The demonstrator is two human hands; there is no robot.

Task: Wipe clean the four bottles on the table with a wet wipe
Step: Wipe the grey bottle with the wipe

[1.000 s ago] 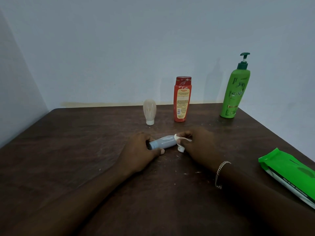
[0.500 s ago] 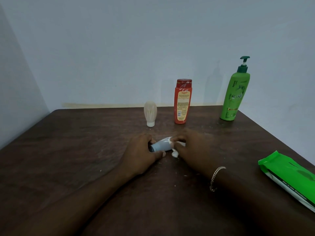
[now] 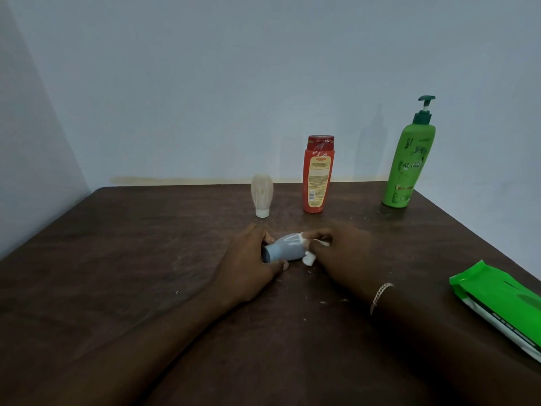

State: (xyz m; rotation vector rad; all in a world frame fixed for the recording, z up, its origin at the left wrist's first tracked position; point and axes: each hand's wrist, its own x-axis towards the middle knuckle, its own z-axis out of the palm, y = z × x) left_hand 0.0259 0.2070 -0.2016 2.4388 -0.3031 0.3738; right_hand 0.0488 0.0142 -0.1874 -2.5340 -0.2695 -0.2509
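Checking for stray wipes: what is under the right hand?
A white wet wipe pokes out beneath the right hand, against the grey bottle. The hand covers the rest of it.

Dark brown wooden table [image 3: 123, 259] in a corner of pale blue-grey walls [image 3: 234, 83], dim light.

Illumination is dim, soft and even, with a cool blue-grey cast on the wall [image 3: 263, 83]. The green pump bottle [image 3: 409, 165] throws a faint, blurred shadow on the wall to its left, so light arrives from the right. Small glare spots sit on the cap of the red bottle [image 3: 318, 174] and on the grey bottle [image 3: 288, 248]. The dark worktop [image 3: 131, 259] shows little contrast; the forearms [image 3: 146, 347] nearly merge with it. Wide-angle distortion tilts the green pump bottle and splays the worktop edges.
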